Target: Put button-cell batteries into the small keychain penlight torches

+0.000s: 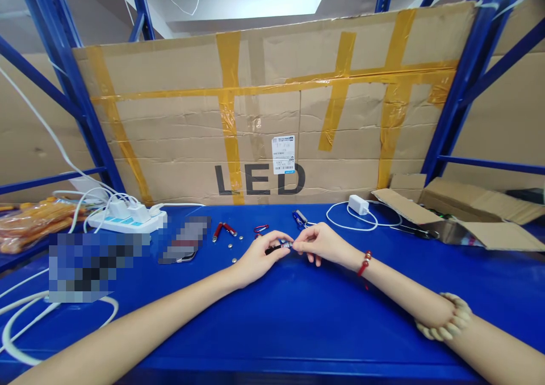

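Fingers of the left hand [264,254] curl around a dark tube [275,249], slim and smooth, with a shiny end that sticks out toward the right. This tube is held just above the blue tabletop [272,322], in front of the person. The right hand [321,243] has its thumb and forefinger pressed together at that shiny end; whether they pinch the end itself or some smaller piece is too small to tell. Its other fingers are bent loosely below. A thin red cord bracelet [364,263] circles the right wrist, and a string of chunky, pale, rounded beads [451,318] sits farther up the forearm.

Near the left hand lie two glossy red tubes [223,230], cylindrical with metallic ends, and several small round metal discs [230,245]. A looped red clip [261,227] lies just behind that hand. Beyond the fingertips is a blue and silver tube [300,218], and to its right a blocky white plastic charger [358,204] amid a curling, smooth white cable [340,226]. Behind, creased brown cardboard [191,141] stands upright, crossed by wrinkled, shiny yellow tape [230,112]; an open cardboard box [481,200] spreads its flaps at right.
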Demonstrator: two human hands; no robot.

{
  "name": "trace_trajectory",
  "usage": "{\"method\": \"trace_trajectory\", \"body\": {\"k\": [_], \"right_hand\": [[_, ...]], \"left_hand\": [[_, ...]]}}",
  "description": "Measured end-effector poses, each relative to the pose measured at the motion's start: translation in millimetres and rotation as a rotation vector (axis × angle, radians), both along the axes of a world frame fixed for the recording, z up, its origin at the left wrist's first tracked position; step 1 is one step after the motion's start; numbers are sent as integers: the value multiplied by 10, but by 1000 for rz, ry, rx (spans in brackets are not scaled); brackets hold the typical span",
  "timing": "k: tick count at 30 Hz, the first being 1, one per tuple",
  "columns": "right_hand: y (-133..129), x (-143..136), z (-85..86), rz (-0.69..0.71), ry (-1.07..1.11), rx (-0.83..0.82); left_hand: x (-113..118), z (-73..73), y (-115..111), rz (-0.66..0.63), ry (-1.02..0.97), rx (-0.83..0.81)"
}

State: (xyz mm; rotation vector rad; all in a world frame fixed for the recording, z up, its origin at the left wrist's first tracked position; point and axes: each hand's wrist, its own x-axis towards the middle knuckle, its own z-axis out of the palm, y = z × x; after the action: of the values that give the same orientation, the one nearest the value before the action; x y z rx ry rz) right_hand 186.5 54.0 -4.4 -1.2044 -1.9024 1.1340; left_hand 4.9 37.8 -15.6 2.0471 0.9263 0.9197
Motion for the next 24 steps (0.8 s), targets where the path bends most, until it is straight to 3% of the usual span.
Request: {"method": "trace_trajectory", "body": {"k": [8,17,24], "right_hand": [[-11,-5,-10,53,35,-35],[-24,-58,0,-92,112,180],[-56,-45,68,-122,62,204]], "left_hand": [[-15,11,-15,-25,-36,70],[29,-2,-10,103,-225,-211],[27,-3,-12,62,-190,-184]]}}
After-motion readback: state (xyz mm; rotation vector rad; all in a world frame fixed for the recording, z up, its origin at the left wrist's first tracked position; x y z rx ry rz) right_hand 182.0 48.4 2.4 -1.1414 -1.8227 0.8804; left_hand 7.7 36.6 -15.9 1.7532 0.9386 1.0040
